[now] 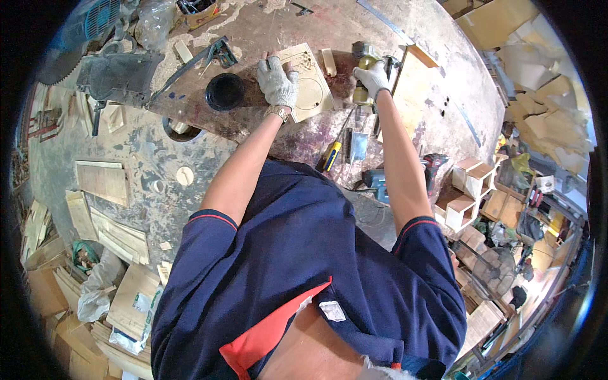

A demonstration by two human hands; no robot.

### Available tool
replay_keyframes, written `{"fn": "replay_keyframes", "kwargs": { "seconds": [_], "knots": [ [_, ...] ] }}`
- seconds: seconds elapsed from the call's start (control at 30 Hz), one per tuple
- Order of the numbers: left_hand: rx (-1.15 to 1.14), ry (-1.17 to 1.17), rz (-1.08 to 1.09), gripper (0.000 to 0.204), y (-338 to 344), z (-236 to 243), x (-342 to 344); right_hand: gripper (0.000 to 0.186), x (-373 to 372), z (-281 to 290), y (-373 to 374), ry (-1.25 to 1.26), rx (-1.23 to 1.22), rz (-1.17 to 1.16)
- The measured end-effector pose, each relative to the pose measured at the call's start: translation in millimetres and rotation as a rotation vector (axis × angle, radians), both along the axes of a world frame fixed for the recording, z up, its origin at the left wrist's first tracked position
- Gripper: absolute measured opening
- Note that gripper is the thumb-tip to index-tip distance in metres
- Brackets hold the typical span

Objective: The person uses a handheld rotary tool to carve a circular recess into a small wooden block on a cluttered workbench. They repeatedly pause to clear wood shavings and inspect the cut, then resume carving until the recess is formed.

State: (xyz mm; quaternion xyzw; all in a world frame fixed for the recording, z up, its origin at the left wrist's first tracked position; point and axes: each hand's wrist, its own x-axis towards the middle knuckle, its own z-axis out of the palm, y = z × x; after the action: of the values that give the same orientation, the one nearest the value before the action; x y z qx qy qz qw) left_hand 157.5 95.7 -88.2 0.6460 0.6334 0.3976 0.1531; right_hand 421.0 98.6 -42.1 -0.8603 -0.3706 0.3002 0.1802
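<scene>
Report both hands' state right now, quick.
Left hand: open, fingers spread, resting on the light wooden board.
Right hand: closed on a yellowish bottle-like item; exact kind can't be told.

Bowl left of board on workbench

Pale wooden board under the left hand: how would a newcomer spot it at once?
On the large stained workbench, find the grey-gloved left hand. It rests on a pale rectangular wooden board. Unlike the small pale wooden block beside it, this board bears a large circular outline.
</scene>
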Motion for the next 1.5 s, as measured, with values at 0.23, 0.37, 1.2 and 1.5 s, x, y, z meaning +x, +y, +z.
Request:
{"fn": "replay_keyframes", "kwargs": {
  "seconds": [0.23,0.37,1.2,1.5],
  "knots": [
    [-0.018,-0.002,0.032,0.059,4.4,-1.5,3.5,0.030,-14.9,125.5,-87.0,0.400,0.265,0.046],
    [-0.016,-0.007,0.043,0.054,3.2,-3.7,4.9,0.037,-57.8,164.8,-131.0,0.200,0.109,0.353],
    [-0.037,-0.013,0.076,0.051,2.9,-0.6,8.4,0.054,-79.1,115.0,-156.2,-0.026,-0.006,0.419],
    [-0.021,-0.016,0.090,0.053,2.4,-0.7,9.6,0.055,-94.6,118.3,-152.8,-0.030,-0.013,0.434]
  ]
}}
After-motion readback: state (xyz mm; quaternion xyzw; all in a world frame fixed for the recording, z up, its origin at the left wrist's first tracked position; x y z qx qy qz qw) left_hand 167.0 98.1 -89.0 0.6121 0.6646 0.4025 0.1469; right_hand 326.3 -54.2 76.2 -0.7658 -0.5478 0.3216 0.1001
